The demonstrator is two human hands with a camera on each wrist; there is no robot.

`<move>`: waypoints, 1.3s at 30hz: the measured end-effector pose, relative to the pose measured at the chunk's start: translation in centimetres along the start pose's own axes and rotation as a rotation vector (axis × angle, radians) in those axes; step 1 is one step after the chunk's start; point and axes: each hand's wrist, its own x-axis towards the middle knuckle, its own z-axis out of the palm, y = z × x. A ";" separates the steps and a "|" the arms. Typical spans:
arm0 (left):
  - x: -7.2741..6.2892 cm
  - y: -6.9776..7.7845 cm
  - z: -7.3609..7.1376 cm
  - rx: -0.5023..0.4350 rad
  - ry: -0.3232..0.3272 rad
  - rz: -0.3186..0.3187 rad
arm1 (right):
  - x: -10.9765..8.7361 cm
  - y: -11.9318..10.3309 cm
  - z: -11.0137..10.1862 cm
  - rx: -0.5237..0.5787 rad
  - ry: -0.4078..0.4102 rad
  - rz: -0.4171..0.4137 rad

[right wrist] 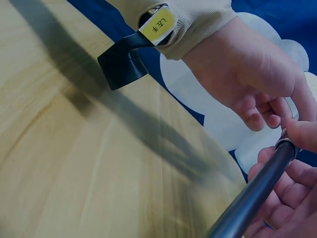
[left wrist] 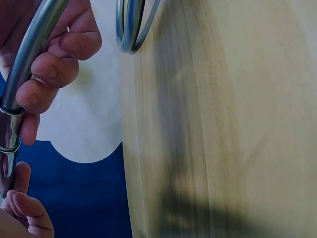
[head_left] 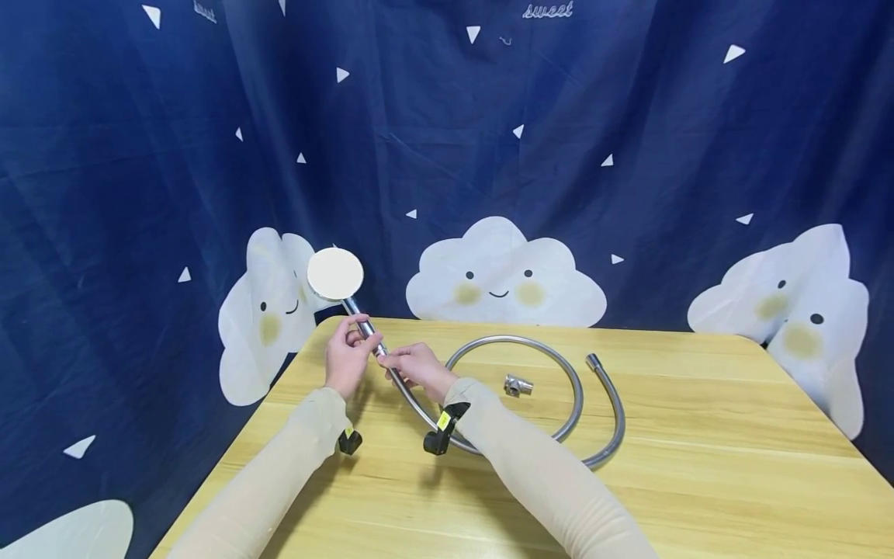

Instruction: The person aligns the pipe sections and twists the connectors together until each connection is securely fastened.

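A shower head (head_left: 335,274) with a round pale face is held up over the table's far left corner. My left hand (head_left: 345,361) pinches its chrome handle (head_left: 366,329) between thumb and fingers. Just below, my right hand (head_left: 422,365) grips the end of a grey metal shower hose (head_left: 578,388) where it meets the handle. In the left wrist view, the fingers of the right hand (left wrist: 57,69) curl round the hose near a ringed chrome collar (left wrist: 10,129). How far the joint is screwed together cannot be seen. The hose loops across the table behind the right forearm.
A small chrome valve fitting (head_left: 518,386) lies inside the hose loop on the wooden table (head_left: 698,466). The hose's free end (head_left: 594,362) points away at the right. A dark blue curtain (head_left: 447,140) with clouds hangs behind the table. Each wrist carries a black camera (head_left: 438,442).
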 end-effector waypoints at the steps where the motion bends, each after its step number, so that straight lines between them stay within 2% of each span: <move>1: 0.0 0.0 0.0 0.000 -0.001 -0.001 | 0.0 0.0 0.0 -0.003 -0.003 0.002; 10: 0.2 -0.3 0.0 0.013 -0.007 -0.003 | 0.0 0.1 0.1 -0.021 -0.013 0.036; 24: 0.0 -0.6 -0.1 0.027 -0.013 0.006 | -0.5 -0.3 -0.5 -0.086 -0.005 0.006; 33: 0.2 -0.8 0.0 0.061 -0.017 -0.014 | -0.7 0.1 -1.4 -0.142 0.019 -0.012; 39: 0.2 -0.8 0.0 0.087 -0.041 -0.034 | -1.0 0.2 -2.4 -0.149 -0.004 -0.022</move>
